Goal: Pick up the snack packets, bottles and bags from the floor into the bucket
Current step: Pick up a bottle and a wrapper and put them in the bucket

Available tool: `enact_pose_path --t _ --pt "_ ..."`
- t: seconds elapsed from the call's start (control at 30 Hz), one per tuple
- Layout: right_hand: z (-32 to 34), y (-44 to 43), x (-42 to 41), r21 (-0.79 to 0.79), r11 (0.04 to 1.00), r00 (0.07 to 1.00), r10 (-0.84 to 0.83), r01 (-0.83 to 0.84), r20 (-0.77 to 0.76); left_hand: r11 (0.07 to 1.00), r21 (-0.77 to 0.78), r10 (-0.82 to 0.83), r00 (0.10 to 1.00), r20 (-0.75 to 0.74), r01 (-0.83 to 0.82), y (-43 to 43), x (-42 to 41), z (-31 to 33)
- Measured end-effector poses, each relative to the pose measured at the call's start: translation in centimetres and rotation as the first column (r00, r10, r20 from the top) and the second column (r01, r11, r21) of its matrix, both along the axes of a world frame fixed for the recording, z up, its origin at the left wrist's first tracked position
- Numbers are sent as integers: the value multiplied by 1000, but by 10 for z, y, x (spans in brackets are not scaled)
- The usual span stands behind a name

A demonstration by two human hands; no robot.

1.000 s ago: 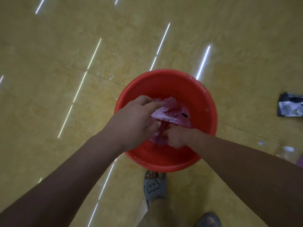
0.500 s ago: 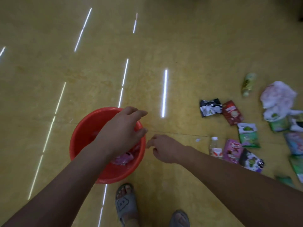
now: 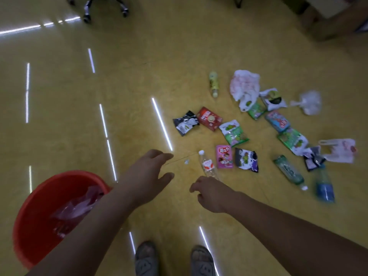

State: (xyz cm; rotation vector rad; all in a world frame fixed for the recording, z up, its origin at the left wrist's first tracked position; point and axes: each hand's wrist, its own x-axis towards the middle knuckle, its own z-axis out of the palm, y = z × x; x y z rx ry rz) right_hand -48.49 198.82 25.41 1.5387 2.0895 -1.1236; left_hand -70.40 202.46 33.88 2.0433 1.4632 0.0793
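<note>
Above the littered floor: L hand (image 3: 148, 176) & R hand (image 3: 211, 193) are hovering, fingers loosely spread, gripping nothing, probably freeing both for the next pick. The clear bottle (image 3: 208, 166) is lying just beyond the R fingertips, w/ snack packets (image 3: 211, 118) further off. The bucket (image 3: 29, 226), at near left, is holding one pink bag (image 3: 79, 206).

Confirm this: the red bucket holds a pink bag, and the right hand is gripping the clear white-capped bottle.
Not quite. In the head view the right hand is empty and loosely curled, beside the clear white-capped bottle lying on the floor. The red bucket does hold a pink bag.
</note>
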Motion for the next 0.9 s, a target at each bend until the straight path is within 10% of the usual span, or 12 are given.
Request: enact_pose_path --t 0.4,0.9 --pt "-26 -124 164 -55 869 868 -482 491 118 914 -69 -400 916 -3 399 -15 179 -51" --pt "-107 -286 259 -104 451 460 -833 887 307 696 -159 -718 679 -154 700 -53 293 -145"
